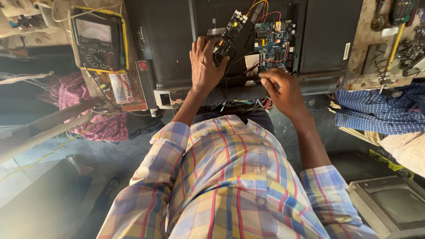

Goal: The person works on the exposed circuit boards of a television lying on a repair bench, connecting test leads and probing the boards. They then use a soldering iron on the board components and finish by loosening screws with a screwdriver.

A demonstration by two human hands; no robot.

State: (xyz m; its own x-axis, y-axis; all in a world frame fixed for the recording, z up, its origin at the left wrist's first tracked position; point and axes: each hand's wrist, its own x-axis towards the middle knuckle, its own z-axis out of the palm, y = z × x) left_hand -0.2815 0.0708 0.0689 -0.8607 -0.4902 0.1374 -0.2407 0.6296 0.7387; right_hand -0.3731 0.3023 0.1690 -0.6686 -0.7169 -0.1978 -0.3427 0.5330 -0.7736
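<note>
Black television back (168, 48) bears blue circuit board (273, 44) with coloured wires

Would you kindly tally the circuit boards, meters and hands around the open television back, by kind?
Circuit boards: 2, black and blue
Analog multimeter: 1
Hands: 2, left hand and right hand
Total: 5

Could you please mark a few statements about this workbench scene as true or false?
1. The left hand rests on the narrow black circuit board. True.
2. The blue circuit board lies on the floor. False: it sits on the black television back panel.
3. The yellow-edged analog multimeter lies left of the panel. True.
4. The right hand holds a hammer. False: it pinches at thin wires below the blue board.
</note>
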